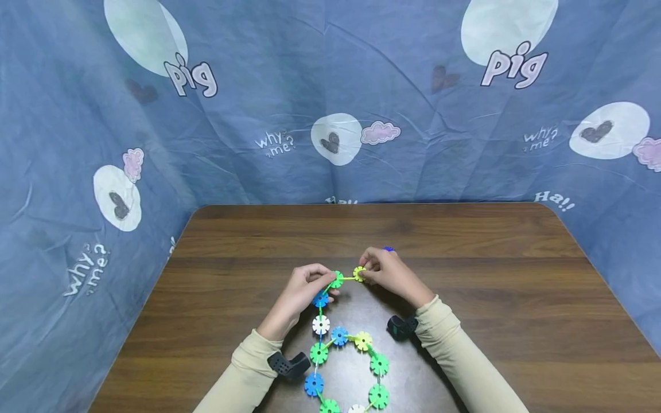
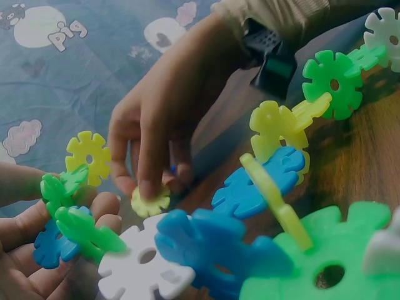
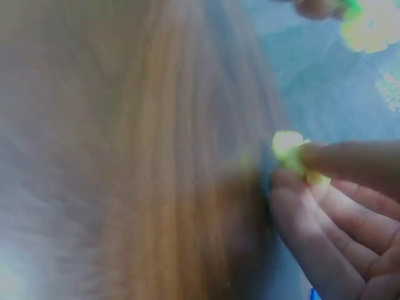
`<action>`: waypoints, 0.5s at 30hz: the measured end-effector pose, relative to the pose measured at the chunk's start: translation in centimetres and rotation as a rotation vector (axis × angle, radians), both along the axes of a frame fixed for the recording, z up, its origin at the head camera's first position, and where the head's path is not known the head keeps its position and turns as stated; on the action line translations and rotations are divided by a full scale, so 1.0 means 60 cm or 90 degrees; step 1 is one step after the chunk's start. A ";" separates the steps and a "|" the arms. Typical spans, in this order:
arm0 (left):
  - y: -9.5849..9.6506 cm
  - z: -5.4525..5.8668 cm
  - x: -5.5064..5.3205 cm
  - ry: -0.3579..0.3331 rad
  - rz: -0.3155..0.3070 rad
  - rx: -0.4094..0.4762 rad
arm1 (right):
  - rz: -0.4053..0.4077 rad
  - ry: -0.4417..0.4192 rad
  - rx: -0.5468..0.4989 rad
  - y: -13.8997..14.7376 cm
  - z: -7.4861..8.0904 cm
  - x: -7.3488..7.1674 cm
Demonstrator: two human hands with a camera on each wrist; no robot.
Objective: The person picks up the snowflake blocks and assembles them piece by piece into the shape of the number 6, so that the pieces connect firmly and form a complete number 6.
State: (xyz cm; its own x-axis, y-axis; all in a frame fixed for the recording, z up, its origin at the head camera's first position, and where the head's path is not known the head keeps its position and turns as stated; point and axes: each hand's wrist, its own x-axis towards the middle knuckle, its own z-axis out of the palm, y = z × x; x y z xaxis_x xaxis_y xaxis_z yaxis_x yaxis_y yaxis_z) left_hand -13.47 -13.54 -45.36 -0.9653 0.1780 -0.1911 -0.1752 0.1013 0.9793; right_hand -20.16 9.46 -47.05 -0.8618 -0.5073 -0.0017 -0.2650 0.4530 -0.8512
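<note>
My left hand [image 1: 302, 289] holds the upper end of a chain of notched plastic discs, its thumb and fingers at a green disc [image 1: 337, 279]. A blue disc [image 1: 321, 299] and a white disc [image 1: 321, 325] follow below. From the green disc a yellow disc [image 2: 89, 157] stands out edgewise in the left wrist view. My right hand [image 1: 389, 273] pinches another yellow disc [image 2: 150, 201] between thumb and fingers, close to that end. Whether the two yellow discs touch cannot be told. The right wrist view is blurred but shows the pinched disc.
Lower down, the chain joins a ring of blue, yellow, green and white discs, including a green disc [image 1: 379, 364], partly cut off by the frame's bottom. Something dark blue [image 1: 388, 249] shows behind my right hand. The wooden table [image 1: 490, 258] meets a blue patterned cloth [image 1: 248, 69].
</note>
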 end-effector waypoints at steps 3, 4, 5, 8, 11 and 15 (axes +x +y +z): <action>0.001 0.001 0.000 -0.005 0.006 0.003 | 0.009 -0.081 -0.089 0.014 -0.003 0.010; 0.001 0.001 0.000 -0.006 0.006 0.003 | 0.006 -0.108 -0.114 0.018 -0.003 0.013; 0.001 0.001 0.000 -0.005 0.006 0.003 | 0.003 -0.133 -0.141 0.021 -0.003 0.017; 0.001 0.000 0.000 -0.003 0.004 0.003 | -0.015 -0.183 -0.206 0.029 0.000 0.026; 0.001 -0.001 0.000 0.002 0.002 0.003 | -0.033 -0.215 -0.256 0.031 0.006 0.035; 0.004 -0.001 0.001 0.009 -0.001 0.006 | -0.037 -0.229 -0.279 0.031 0.010 0.041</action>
